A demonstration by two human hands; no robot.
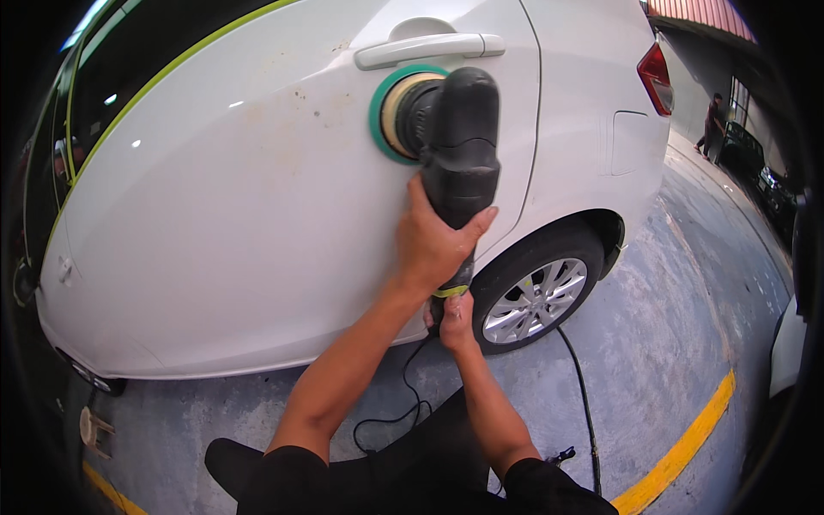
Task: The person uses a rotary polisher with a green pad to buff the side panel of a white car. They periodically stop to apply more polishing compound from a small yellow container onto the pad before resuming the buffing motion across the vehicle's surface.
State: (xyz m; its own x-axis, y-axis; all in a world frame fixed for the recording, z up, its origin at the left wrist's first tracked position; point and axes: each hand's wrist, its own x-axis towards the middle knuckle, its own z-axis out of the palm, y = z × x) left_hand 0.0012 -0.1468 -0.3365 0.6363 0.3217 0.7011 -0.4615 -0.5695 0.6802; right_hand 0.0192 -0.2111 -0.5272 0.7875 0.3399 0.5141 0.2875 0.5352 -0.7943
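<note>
- Black polisher (463,142) held at 12 o'clock, its green pad (376,120) set at white car door (215,232); contact face hidden.
- Tool body grasped by left hand (433,245), fingers wrapped; rear end clasped by right hand (455,318), partly hidden.
- Upward room limited by door handle (421,51), just beside pad.
- Brownish specks (299,96) noted at 11 o'clock.
- Wheel (536,305) seen at 4 o'clock; hose (585,399) trailed below it.
- Floor near legs crossed by looped cable (390,421), 6 o'clock.
- Small stool (94,429) placed at 8 o'clock; distant person (712,124) seen at 2 o'clock.
</note>
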